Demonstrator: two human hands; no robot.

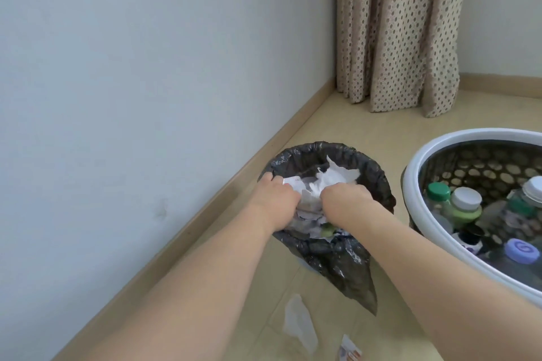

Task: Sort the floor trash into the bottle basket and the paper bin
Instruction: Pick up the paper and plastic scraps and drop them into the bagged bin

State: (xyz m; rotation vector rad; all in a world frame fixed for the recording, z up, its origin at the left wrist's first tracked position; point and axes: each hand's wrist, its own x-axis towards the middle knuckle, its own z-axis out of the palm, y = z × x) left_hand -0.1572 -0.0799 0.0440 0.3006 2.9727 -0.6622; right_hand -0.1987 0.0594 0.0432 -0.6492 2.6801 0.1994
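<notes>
Head view, looking down a person's two bare forearms toward a room corner. Nearest the viewer, two scraps remain on the tan tiled floor (337, 138): a white paper scrap (299, 322) and, just beside it at the bottom edge, a small printed scrap (349, 353). These appear to be the paper not yet sorted.

Further out, both hands reach into the paper bin (378, 176), a small bin lined with a black bag that sits near the wall. The left hand (274, 199) and the right hand (344, 199) both have fingers curled down into a wad of crumpled white paper (337, 174), gripping or pressing it inside the bin; the fingertips are buried in it. The bin looks nearly full.

To the right, just beside the bin, stands the bottle basket (440, 152), white-rimmed with a dark perforated wall, holding several capped bottles (463, 208). No loose bottles show on the visible floor, so that part seems done.

Farthest away hangs a dotted curtain (399, 38).
</notes>
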